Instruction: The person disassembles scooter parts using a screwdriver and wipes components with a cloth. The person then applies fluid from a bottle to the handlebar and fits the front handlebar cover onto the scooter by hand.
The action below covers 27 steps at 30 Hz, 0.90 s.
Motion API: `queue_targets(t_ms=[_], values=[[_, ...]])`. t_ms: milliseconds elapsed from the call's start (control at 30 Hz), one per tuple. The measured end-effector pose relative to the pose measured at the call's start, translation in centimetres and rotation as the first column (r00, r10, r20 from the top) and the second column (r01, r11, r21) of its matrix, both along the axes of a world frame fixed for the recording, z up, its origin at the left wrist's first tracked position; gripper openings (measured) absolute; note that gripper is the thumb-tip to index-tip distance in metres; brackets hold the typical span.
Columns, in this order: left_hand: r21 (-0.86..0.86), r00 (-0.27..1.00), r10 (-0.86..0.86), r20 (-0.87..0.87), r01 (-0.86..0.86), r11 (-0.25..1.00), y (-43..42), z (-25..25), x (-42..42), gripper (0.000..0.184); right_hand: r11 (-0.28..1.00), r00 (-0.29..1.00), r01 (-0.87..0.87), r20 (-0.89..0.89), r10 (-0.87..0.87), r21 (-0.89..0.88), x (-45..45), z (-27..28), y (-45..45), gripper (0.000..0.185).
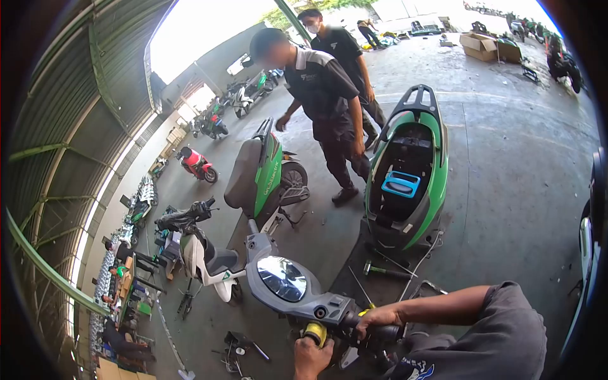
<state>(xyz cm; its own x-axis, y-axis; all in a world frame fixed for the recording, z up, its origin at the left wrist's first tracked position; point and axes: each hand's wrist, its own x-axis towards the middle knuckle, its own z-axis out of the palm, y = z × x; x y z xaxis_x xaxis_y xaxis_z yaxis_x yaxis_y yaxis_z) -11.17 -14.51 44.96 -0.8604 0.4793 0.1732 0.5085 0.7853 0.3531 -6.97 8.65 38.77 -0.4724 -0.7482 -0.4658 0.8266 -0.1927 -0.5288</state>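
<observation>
A grey scooter handlebar cover (332, 306) with a shiny oval display (282, 278) stands in front of me. My left hand (311, 359) is closed around a yellow-and-black cylindrical object (315, 331), just below the cover; its kind is not clear. My right hand (378, 318) wraps over the black handlebar (386, 332), fingers partly hidden. A thin metal shaft (361, 286) runs towards a small yellow piece beside that hand. Farther back, the scooter's green rear body (437, 190) has its seat opening uncovered, with a blue frame-like part (401, 184) inside.
A hammer (387, 271) lies on the footboard. Two people (320, 82) stand beyond, beside another green scooter (269, 171). A white scooter (212, 263) is at left, and loose parts (237, 351) lie on the floor. Cardboard boxes (478, 45) sit far back.
</observation>
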Motion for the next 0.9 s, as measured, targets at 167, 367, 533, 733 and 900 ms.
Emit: queue_targets(t_ms=[167, 367, 533, 733, 900], values=[[-0.362, 0.963, 0.062, -0.261, -0.157, 0.919, 1.5, 3.0, 0.5, 0.037, 0.999, 0.995, 0.052, -0.080, -0.053, -0.005, -0.2, 0.5, -0.1, 0.019], [-0.229, 0.982, 0.182, -0.041, -0.186, 0.955, 1.0, 2.7, 0.8, 0.049, 0.992, 0.879, 0.057, -0.466, -0.104, -0.113, -1.3, -5.9, -1.6, 0.026], [-0.443, 0.955, 0.003, -0.296, -0.140, 0.886, -0.4, 0.8, 0.2, 0.042, 0.989, 0.964, 0.124, -0.225, -0.140, -0.086, -2.2, -3.5, -2.2, 0.022], [-0.215, 0.989, 0.145, -0.037, -0.150, 0.965, 0.8, 0.7, 0.7, 0.039, 0.919, 0.940, 0.268, -0.130, -0.315, -0.290, -2.6, -5.3, -4.4, 0.020], [-0.426, 0.972, 0.010, -0.235, -0.112, 0.898, 1.5, 1.4, 1.7, 0.033, 0.932, 0.981, 0.151, -0.063, -0.181, -0.329, -0.6, -0.2, -0.8, 0.026]])
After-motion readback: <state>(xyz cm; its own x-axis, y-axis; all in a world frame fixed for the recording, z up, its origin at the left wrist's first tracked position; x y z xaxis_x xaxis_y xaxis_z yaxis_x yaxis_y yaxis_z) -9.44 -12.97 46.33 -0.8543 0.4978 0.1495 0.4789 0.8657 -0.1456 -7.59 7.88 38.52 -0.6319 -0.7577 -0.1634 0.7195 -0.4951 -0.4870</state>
